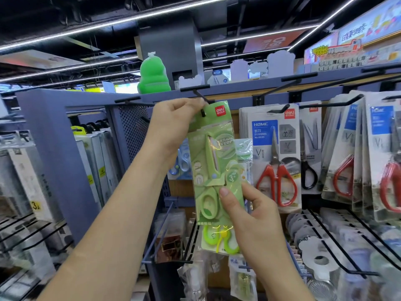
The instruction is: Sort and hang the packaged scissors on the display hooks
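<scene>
Where the left hand (173,118) pinches the top corner of the green scissors pack (213,161), its fingers cover the hanging hole, so I cannot tell whether the black hook (200,95) passes through. The pack is upright, long axis near vertical, blades up and handles down. The right hand (249,216) holds the lower edge in its grip, thumb in front, hiding part of a second green pack (219,240) behind.

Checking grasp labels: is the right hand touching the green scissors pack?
Touching. Head view shows the right hand with its thumb pressed on the front of the green scissors pack, near the handles.
</scene>
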### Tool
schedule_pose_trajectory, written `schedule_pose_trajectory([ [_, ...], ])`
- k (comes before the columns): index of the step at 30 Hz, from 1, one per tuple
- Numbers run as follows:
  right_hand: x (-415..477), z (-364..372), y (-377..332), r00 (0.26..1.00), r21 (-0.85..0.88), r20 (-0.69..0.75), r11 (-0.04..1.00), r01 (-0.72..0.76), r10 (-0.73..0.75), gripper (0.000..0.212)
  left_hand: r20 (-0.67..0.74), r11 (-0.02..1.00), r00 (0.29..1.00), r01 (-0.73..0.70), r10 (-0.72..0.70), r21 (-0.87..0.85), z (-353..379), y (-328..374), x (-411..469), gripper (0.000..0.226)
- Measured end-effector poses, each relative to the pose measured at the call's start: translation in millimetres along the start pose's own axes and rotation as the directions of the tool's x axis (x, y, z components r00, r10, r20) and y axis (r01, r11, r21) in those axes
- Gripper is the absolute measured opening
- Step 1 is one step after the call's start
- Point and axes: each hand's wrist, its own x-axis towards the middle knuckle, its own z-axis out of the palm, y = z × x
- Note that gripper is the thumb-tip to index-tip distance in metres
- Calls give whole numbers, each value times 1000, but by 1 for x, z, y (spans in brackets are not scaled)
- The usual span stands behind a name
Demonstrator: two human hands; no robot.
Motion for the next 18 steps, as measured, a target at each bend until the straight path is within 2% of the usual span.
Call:
schedule_pose_trajectory([
  [1, 1, -1, 0, 1000, -26, -7, 1000, 3, -3, 14, 42, 993, 999, 17, -12, -118, -2, -6, -6, 9],
  [2, 1, -2, -1, 1000, -72, -13, 997, 13, -14, 12, 73, 974, 997, 26, -10, -225, -6, -16, -12, 22],
  [4, 3, -4, -4, 998, -201, -35, 978, 52, -61, 11, 68, 958, 997, -20, 41, -285, -14, -40, -29, 44],
  [8, 5, -7, -6, 958, -461, -136, 872, 164, -252, 29, -34, 981, 997, -72, 67, -179, -8, -65, -35, 36],
  [12, 7, -19, -10, 846, -634, -214, 729, 260, -488, 34, -101, 987, 985, -128, 137, 94, -6, -78, -4, 44],
  [14, 9, -26, -10, 837, -611, -185, 727, 312, -515, 34, -105, 957, 982, -128, 160, 261, -2, -88, 13, 44],
  [18, 10, -32, -7, 930, -367, -63, 875, 317, -363, 39, -94, 888, 979, -123, 182, 443, 12, -96, 32, 40],
])
